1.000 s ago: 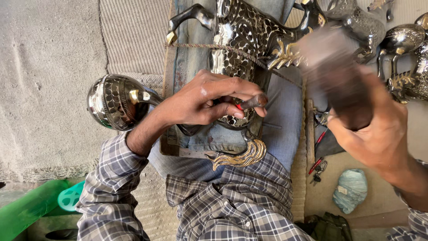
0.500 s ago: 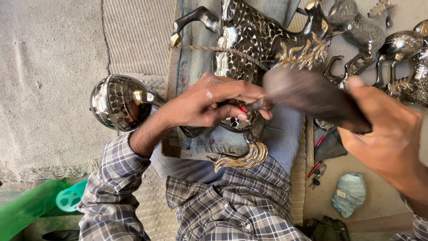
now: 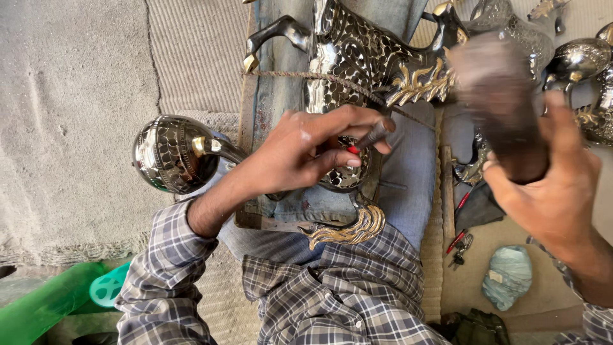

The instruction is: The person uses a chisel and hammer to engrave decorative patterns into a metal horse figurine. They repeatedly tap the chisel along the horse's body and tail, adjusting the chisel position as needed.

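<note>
A shiny black-and-silver metal horse figure (image 3: 357,57) with gold mane and tail lies across my lap, tied by a thin cord (image 3: 300,75). My left hand (image 3: 306,153) rests on the horse's rump and pinches a small dark chisel (image 3: 370,135) with a red mark against the metal. My right hand (image 3: 549,185) grips a thick dark wooden mallet (image 3: 498,96), raised and blurred above the horse's mane, apart from the chisel.
A round patterned metal piece (image 3: 169,153) sits by my left forearm. More metal figures (image 3: 575,61) stand at the right. Small red-handled tools (image 3: 460,239) and a pale green bundle (image 3: 507,276) lie on the floor; a green plastic object (image 3: 51,306) lies bottom left.
The mallet swung down close to the chisel half a second ago and has now lifted back up to the right. My left hand stays put on the horse.
</note>
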Action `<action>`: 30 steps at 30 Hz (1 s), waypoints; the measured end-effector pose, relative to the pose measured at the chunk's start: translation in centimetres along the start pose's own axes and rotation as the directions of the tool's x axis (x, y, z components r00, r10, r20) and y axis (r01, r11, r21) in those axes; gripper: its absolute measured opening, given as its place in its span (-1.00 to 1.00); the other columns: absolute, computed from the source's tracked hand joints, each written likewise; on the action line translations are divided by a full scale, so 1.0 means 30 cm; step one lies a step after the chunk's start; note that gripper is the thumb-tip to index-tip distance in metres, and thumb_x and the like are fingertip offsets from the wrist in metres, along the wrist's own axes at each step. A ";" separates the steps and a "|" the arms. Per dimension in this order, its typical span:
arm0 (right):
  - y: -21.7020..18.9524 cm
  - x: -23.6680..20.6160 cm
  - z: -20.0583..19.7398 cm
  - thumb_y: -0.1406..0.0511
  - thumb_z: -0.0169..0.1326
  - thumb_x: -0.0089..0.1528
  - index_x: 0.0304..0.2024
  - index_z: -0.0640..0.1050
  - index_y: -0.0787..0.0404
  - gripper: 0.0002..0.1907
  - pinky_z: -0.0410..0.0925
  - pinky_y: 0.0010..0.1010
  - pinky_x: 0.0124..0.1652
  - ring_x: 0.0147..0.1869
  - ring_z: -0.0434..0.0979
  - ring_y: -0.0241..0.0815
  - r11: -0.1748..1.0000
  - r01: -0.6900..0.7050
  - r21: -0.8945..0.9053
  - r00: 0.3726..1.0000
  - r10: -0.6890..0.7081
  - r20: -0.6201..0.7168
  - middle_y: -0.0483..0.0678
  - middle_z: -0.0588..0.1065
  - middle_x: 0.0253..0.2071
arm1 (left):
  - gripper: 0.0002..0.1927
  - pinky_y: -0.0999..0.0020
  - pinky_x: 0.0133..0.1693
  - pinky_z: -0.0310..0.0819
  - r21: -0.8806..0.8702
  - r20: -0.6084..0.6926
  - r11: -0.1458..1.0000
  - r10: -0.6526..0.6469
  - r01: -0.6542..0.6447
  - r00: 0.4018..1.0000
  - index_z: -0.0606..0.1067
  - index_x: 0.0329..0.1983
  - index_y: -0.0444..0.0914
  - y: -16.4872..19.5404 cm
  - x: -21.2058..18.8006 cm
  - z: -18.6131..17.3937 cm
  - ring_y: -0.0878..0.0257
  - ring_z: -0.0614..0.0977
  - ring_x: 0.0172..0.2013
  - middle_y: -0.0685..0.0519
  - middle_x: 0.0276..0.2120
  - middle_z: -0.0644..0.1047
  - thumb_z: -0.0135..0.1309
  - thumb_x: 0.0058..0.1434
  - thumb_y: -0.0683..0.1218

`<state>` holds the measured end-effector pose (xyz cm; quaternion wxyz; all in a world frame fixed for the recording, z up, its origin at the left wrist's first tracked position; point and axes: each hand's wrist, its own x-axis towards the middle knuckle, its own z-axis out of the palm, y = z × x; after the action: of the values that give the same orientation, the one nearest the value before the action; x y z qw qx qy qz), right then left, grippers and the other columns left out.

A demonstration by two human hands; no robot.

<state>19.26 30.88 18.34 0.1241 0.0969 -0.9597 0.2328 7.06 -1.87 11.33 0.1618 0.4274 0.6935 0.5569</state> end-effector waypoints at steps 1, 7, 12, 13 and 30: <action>0.009 -0.016 0.001 0.47 0.25 0.27 0.32 0.25 0.27 -0.36 0.43 -0.38 -0.18 -0.18 0.58 -0.14 0.992 -0.064 0.113 0.998 0.062 0.022 0.12 0.53 -0.15 | -0.48 0.34 -0.47 0.55 0.001 -0.017 1.000 0.029 -0.029 0.999 0.37 0.33 -0.16 0.010 -0.002 0.000 0.34 0.77 -0.32 0.18 0.03 0.69 0.19 0.32 -0.17; 0.028 -0.011 0.026 0.53 0.31 0.25 0.11 0.33 0.33 -0.51 0.48 -0.43 -0.15 -0.22 0.57 -0.20 0.978 -0.044 0.205 0.998 0.033 0.059 0.04 0.52 -0.25 | -0.45 0.31 -0.30 0.65 0.042 -0.070 0.995 0.091 -0.088 0.993 0.37 0.36 -0.17 0.040 -0.003 -0.005 0.24 0.78 -0.13 0.11 0.04 0.66 0.22 0.32 -0.19; 0.008 0.045 0.029 0.45 0.31 0.22 0.32 0.26 0.18 -0.30 0.48 -0.38 -0.20 -0.25 0.60 -0.17 0.984 -0.084 0.155 0.988 0.062 0.140 0.02 0.55 -0.24 | -0.51 0.34 -0.33 0.65 0.015 -0.060 0.996 0.083 -0.082 0.995 0.39 0.31 -0.19 0.033 0.001 0.004 0.25 0.79 -0.14 0.11 0.00 0.70 0.19 0.32 -0.20; -0.001 0.046 0.027 0.43 0.33 0.21 0.35 0.22 0.10 -0.24 0.49 -0.37 -0.20 -0.27 0.61 -0.18 0.986 -0.114 0.119 0.979 0.092 0.183 0.00 0.56 -0.24 | -0.53 0.36 -0.31 0.68 0.025 -0.056 0.996 0.084 -0.083 0.995 0.40 0.29 -0.18 0.030 0.001 0.006 0.27 0.79 -0.16 0.11 -0.02 0.70 0.20 0.33 -0.20; -0.100 0.231 0.018 0.32 0.39 0.09 0.40 0.35 0.03 -0.16 0.39 -0.40 -0.49 -0.44 0.49 -0.21 0.904 0.409 -0.123 0.892 -0.368 0.263 -0.09 0.52 -0.32 | -0.60 0.24 0.07 0.74 -0.323 -0.550 0.939 -0.086 -0.116 0.830 0.25 0.24 -0.31 -0.006 -0.196 0.192 0.11 0.67 0.09 -0.21 0.08 0.54 0.06 0.43 -0.40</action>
<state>13.31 27.12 21.11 0.0627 0.3028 -0.9452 0.1048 14.46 -2.78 7.80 0.0204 0.2173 0.5991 0.7703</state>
